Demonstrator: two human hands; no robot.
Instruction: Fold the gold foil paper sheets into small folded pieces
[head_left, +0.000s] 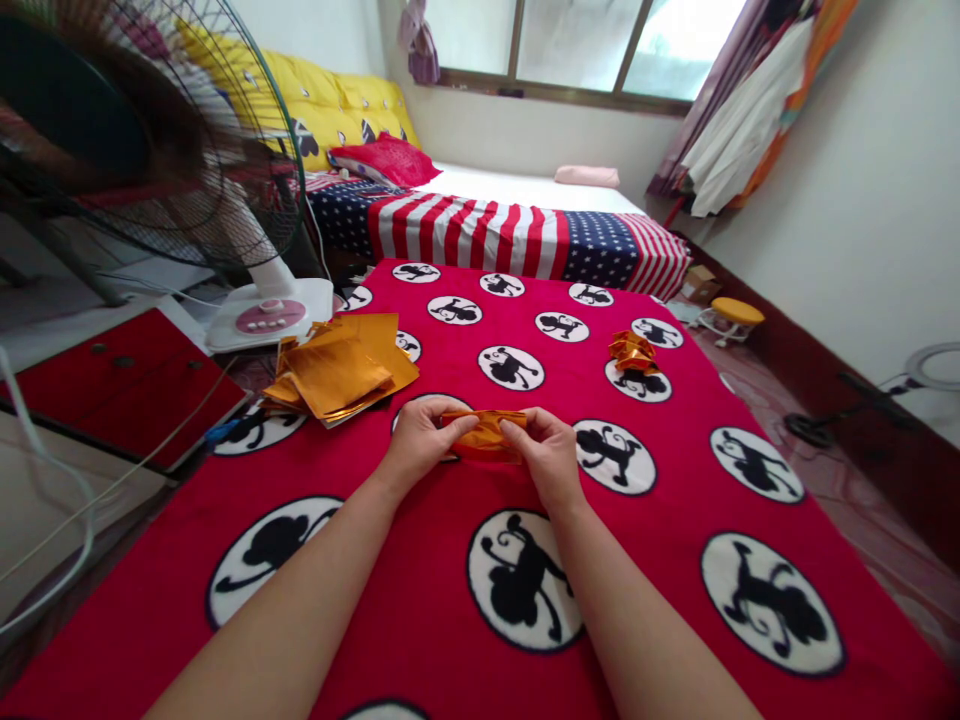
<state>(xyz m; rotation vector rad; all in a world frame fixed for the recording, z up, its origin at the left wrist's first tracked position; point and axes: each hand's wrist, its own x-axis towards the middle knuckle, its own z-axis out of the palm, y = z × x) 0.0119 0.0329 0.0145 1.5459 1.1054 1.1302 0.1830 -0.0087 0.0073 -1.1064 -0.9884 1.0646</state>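
Observation:
Between both hands is a sheet of shiny gold foil paper (489, 432), partly rolled or folded along its length. My left hand (426, 440) pinches its left end, thumb on top. At the other end, my right hand (547, 445) grips it the same way, with the fingers behind mostly hidden. A loose stack of gold foil paper (341, 365) lies to the left, beyond my left hand. Farther off on the right sits a small pile of folded gold foil pieces (632, 352).
A red cloth (420, 600) with black figures in white circles covers the surface under my hands. At the left stand a fan (270, 305) and a red-topped cabinet (112, 375). Behind is a bed (480, 235) with a flag-pattern cover; a yellow stool (737, 311) stands at right.

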